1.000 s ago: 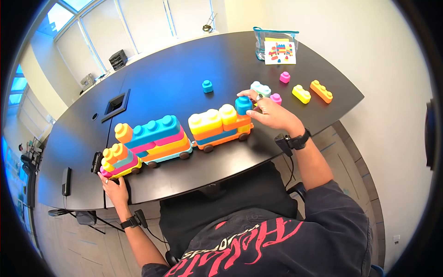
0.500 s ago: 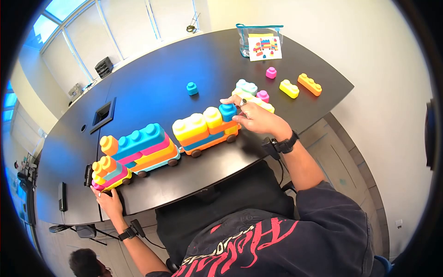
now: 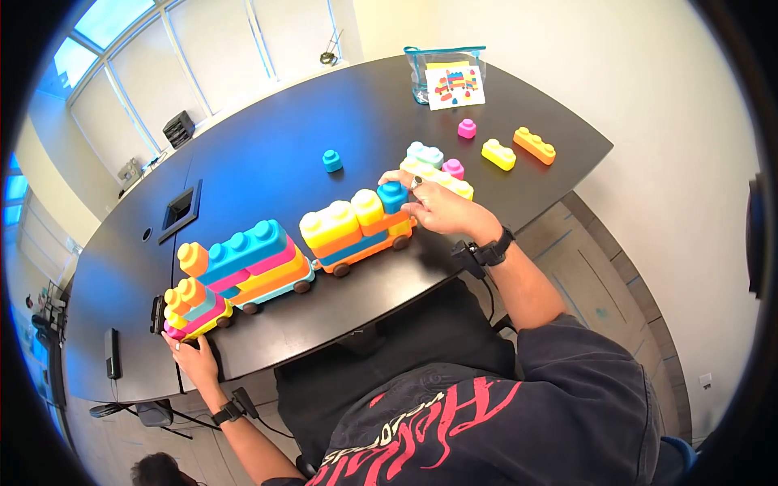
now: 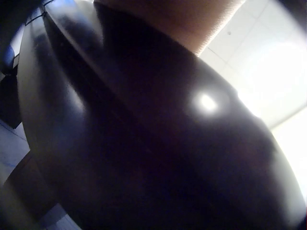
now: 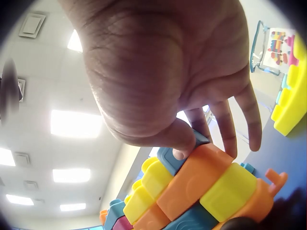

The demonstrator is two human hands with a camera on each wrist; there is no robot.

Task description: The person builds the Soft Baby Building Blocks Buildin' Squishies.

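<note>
A train of big toy building blocks stands in three linked parts along the table's near side. My right hand [image 3: 454, 212] pinches the blue block [image 3: 393, 197] on the rear wagon [image 3: 356, 243] between thumb and fingers. In the right wrist view that blue block [image 5: 172, 158] sits on an orange block [image 5: 192, 179], with the thumb on its near side. My left hand [image 3: 194, 363] touches the low front end of the yellow and pink engine [image 3: 197, 312], fingers and thumb spread. Between them is the middle wagon [image 3: 259, 263], topped by a long blue block.
Loose blocks lie beyond my right hand: a pink one [image 3: 467, 128], a yellow one [image 3: 498, 154] and an orange one [image 3: 535, 145]. A small blue block [image 3: 332, 160] stands mid-table. At the back are a clear pouch [image 3: 417, 77] and a picture card [image 3: 455, 87]. A socket recess [image 3: 180, 211] lies left.
The head view has turned, so the whole table sits further left. Both hands keep their places on the train. Another person's head has come into the lower left.
</note>
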